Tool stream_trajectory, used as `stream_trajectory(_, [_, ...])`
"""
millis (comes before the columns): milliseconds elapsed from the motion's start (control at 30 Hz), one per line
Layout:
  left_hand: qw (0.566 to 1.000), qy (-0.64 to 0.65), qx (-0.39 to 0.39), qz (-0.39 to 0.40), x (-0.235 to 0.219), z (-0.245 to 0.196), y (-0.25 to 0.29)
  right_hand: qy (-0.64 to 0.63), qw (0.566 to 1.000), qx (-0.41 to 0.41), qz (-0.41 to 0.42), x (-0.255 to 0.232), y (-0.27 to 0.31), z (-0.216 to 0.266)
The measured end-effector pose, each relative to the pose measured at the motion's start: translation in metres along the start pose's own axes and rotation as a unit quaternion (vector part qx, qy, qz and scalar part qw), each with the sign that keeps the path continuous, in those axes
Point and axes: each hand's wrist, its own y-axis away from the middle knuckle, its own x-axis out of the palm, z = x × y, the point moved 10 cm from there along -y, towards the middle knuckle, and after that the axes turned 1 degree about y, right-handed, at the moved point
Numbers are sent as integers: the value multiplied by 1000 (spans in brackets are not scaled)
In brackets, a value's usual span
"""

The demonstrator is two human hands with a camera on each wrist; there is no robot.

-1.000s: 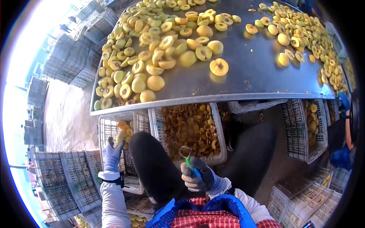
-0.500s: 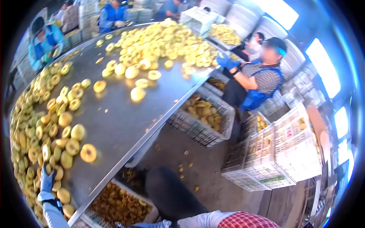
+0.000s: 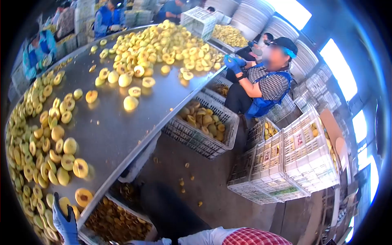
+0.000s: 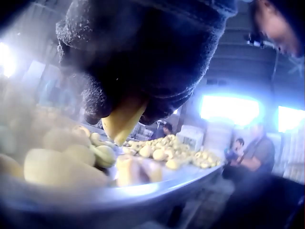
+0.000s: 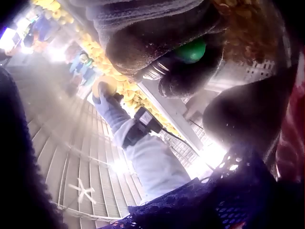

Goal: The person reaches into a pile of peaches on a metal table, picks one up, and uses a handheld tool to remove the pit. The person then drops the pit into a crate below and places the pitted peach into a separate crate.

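Note:
My left hand [image 3: 65, 224], in a grey-palmed glove, is at the table's near left edge. Between its thumb and fingers it pinches a yellow peach half [image 4: 125, 117], which the left wrist view shows just above the other fruit. More peach halves [image 3: 81, 168] lie spread around that hand on the metal table [image 3: 110, 134]. In the right wrist view my gloved right hand [image 5: 157, 43] grips a green-handled pitting tool [image 5: 193, 51]. A metal collar shows at its handle; the working end is hidden. The head view shows little beyond that arm's sleeve.
Below the table edge stands a crate of brown scraps [image 3: 116, 222]. Farther right are a crate of peach pieces [image 3: 204, 139] and stacked white crates [image 3: 286, 163]. A person in a blue apron [image 3: 265, 85] sits at the table's right edge; others work across it.
The head view has swung right. My left hand has gone from the crate beside my leg up to the table fruit, then back toward the near edge with a peach half.

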Motion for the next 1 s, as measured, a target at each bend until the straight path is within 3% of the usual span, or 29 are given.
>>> stream_trajectory(67, [996,45,-38,60,-5,-5,41,6,1000,-2,-22,16,10,-3])
stream_trajectory(133, [970,205,-129,38,1,-14,86,0,999,-15,-43,41,28,4])
stream_trajectory(200, [832,427,-352,-10,5,-20,137,39,997,-54,-40,63,43,16])
stream_trajectory(233, [798,454,-394,-35,8,-17,153,78,991,-54,-91,44,40,16])
stream_trajectory(300, [776,482,-402,-66,9,-15,172,154,968,-40,-194,3,38,22])
stream_trajectory(333, [769,487,-406,-81,8,-14,179,274,945,-54,-169,-12,30,19])
stream_trajectory(367, [762,492,-409,-100,8,-10,185,388,906,-74,-149,-13,19,22])
stream_trajectory(400, [752,500,-412,-118,8,-7,191,459,864,-87,-186,-18,25,28])
stream_trajectory(500, [705,550,-420,-154,12,-11,209,577,764,-160,-242,20,44,43])
stream_trajectory(567, [691,583,-405,-136,17,-21,210,557,752,-243,-255,33,41,52])
stream_trajectory(600, [707,571,-400,-117,19,-27,209,547,743,-284,-260,40,40,55])
stream_trajectory(667, [738,547,-387,-83,24,-39,208,545,739,-271,-289,46,41,60])
stream_trajectory(700, [701,590,-391,-93,32,-40,211,563,711,-295,-300,50,44,61])
stream_trajectory(800, [669,619,-401,-99,40,-44,212,545,699,-344,-310,41,47,60])
stream_trajectory(833, [677,623,-376,-109,30,-54,203,454,774,-301,-324,32,44,60])
stream_trajectory(933, [787,525,-324,-5,15,-58,187,488,769,-272,-309,39,47,81])
stream_trajectory(967, [767,514,-374,88,17,-57,193,534,757,-260,-272,50,44,88])
stream_trajectory(1000, [746,528,-370,169,21,-57,196,577,744,-245,-231,65,42,93])
